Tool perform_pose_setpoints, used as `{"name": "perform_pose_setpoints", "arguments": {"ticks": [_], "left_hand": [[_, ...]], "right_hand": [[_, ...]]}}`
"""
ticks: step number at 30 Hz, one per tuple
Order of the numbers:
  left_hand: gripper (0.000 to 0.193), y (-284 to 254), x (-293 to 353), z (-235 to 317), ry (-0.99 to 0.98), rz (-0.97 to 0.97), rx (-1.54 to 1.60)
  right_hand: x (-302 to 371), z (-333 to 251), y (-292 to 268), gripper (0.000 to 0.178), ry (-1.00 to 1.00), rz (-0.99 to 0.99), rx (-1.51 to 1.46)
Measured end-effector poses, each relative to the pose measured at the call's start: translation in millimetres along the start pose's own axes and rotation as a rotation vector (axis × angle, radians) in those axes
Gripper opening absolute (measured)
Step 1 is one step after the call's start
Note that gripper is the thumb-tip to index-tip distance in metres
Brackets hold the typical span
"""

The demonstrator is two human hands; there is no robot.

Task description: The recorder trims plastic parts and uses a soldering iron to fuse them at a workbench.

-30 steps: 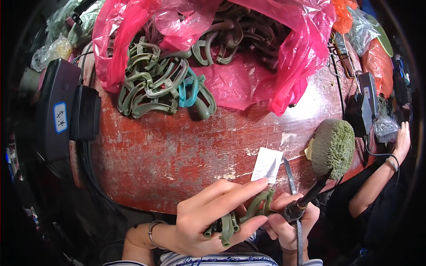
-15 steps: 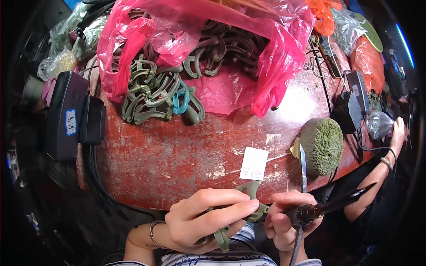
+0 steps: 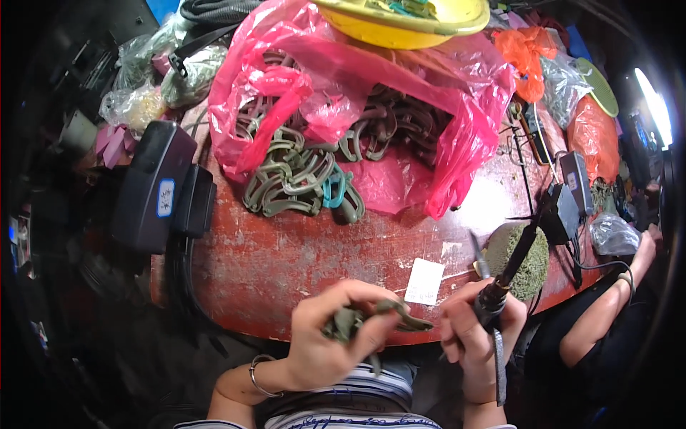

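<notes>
As the left hand (image 3: 325,343) curls around green pieces (image 3: 343,325) by the table (image 3: 321,250), the right hand (image 3: 471,332) clasps a black tool (image 3: 491,296) and blade (image 3: 499,368), and whether the bagged pile (image 3: 389,121) is finished I cannot tell.

Free: bare red bench (image 3: 275,257), lying open from 8 o'clock through centre. Obstacles: pink bag (image 3: 464,136) is blocking 12; green pile (image 3: 304,171), 11; black case (image 3: 146,193), 9; rough green block (image 3: 536,268) is crowding 3, black pen-shaped tool (image 3: 516,259) crossing before it.
</notes>
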State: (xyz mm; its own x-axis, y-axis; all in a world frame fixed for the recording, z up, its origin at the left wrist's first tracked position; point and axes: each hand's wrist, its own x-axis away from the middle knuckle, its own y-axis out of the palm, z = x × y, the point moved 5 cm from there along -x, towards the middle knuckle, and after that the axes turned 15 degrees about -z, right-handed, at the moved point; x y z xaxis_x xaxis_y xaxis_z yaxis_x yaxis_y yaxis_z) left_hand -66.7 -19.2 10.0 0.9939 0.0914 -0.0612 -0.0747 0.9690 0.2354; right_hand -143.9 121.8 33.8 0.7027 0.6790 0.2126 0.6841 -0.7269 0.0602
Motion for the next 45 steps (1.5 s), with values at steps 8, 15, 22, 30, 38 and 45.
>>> {"name": "perform_pose_setpoints", "arguments": {"ticks": [8, 15, 22, 30, 38, 45], "left_hand": [[0.034, -25.2, 0.0, -24.9, -0.069, 0.089, 0.640], [0.025, -20.0, -3.1, -23.7, -0.014, 0.023, 0.822], [0.008, -36.1, 3.5, -23.8, -0.034, 0.032, 1.014], [0.017, -45.5, 5.5, -18.6, -0.004, 0.144, 0.920], [0.009, -56.1, 18.6, -21.9, 0.033, 0.226, 0.938], [0.015, -41.2, 7.2, -18.8, -0.045, 0.193, 0.842]], "right_hand": [[-31.0, -53.3, -104.6, 0.017, -0.120, 0.401, 0.919], [-94.8, -24.2, -164.8, 0.029, -0.074, 0.454, 1.299], [-92.9, -31.7, -144.4, 0.023, -0.164, 0.614, 1.631], [-108.9, -25.8, 68.8, 0.043, -0.554, -0.246, 1.312], [-107.5, 4.8, 72.4, 0.016, -0.504, -0.251, 1.421], [-58.0, 4.8, 34.1, 0.009, -0.047, -0.179, 0.310]]}}
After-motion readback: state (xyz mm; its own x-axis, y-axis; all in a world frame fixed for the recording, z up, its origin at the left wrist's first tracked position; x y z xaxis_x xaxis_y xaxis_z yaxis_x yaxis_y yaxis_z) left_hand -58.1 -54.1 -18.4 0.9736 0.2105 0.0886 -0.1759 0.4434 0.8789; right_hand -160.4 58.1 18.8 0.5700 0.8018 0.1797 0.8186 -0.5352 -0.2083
